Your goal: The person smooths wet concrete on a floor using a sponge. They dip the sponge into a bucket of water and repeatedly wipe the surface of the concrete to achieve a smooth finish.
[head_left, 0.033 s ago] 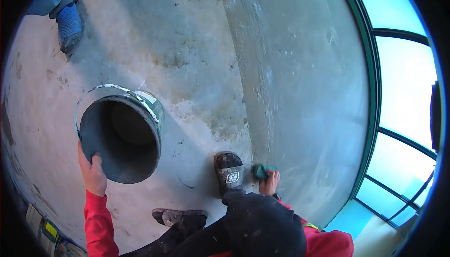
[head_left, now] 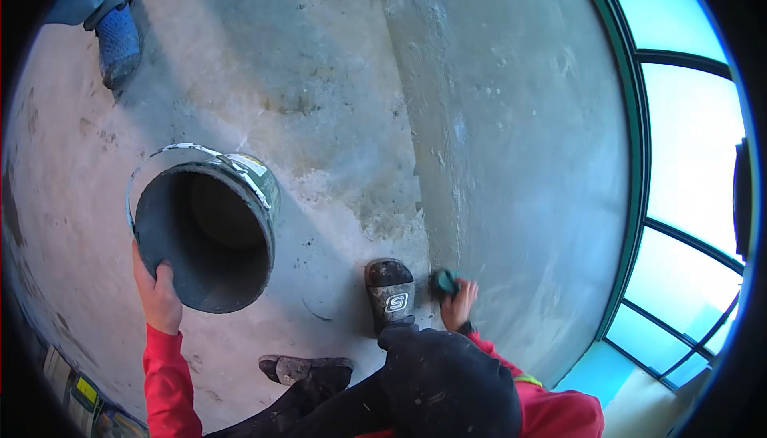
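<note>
A large grey bucket (head_left: pixel 172 222), its inner wall coated grey, tilts toward me on the left with a wire handle looped at its far side. My left hand (head_left: pixel 160 298) grips its near left rim, thumb inside and fingers outside. On the right, my right hand (head_left: pixel 458 304) is closed on a small dark green object (head_left: pixel 445 282), too blurred to name exactly. It is held at the foot of the grey plastered wall (head_left: pixel 527 198), just right of my dark slide sandal (head_left: pixel 391 286). The hand partly covers it.
A strip of fresh-looking grey mortar (head_left: pixel 431 118) runs along where the floor meets the wall. Another person's blue shoe (head_left: pixel 118 43) stands at the far left. Green-framed windows (head_left: pixel 691 142) rise on the right. Assorted items (head_left: pixel 84 394) lie at the lower left.
My right hand has shifted slightly up and turned, and the green object in it has tilted and moved a little up. My left hand and the bucket have stayed in place.
</note>
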{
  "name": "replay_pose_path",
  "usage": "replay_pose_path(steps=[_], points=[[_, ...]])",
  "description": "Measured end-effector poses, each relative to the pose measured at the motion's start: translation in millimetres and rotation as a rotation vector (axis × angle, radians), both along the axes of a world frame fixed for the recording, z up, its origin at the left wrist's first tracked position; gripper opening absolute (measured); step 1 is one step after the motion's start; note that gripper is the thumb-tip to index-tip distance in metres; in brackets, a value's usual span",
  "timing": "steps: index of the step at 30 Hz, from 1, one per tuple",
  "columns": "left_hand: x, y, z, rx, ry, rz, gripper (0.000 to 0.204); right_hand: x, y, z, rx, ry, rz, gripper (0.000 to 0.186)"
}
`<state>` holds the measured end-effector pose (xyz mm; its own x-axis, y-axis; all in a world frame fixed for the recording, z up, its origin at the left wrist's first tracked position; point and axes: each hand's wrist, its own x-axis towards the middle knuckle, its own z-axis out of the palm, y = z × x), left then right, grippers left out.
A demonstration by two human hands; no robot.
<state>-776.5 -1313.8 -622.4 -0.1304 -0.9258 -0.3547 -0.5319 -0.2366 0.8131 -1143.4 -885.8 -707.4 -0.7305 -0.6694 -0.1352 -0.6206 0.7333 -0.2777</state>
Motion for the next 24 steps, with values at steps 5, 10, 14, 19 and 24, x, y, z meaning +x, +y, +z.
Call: replay_pose_path(steps=[5, 10, 14, 19, 24], points=[[8.8, 2.2, 1.9, 0.006, -0.012, 0.018, 0.055, -91.2, -211.2, -41.1, -0.204, 0.156, 0.021, 0.043], [6.6, 3.9, 8.5, 0.022, 0.019, 0.060, 0.054, -212.2, -472.3, -57.5, -0.433, 0.375, 0.229, 0.041], [8.3, 4.8, 5.0, 0.036, -0.004, 0.057, 0.054, -250.6, -594.2, -24.1, -0.216, 0.452, 0.484, 0.042], [7.4, 0.8, 7.8, 0.032, -0.001, 0.036, 0.053, -230.2, -591.0, -13.8, -0.092, 0.491, 0.563, 0.046], [0.3, -1.6, 2.8, 0.028, 0.027, -0.008, 0.053, -186.2, -440.0, -28.8, -0.238, 0.299, 0.667, 0.039]])
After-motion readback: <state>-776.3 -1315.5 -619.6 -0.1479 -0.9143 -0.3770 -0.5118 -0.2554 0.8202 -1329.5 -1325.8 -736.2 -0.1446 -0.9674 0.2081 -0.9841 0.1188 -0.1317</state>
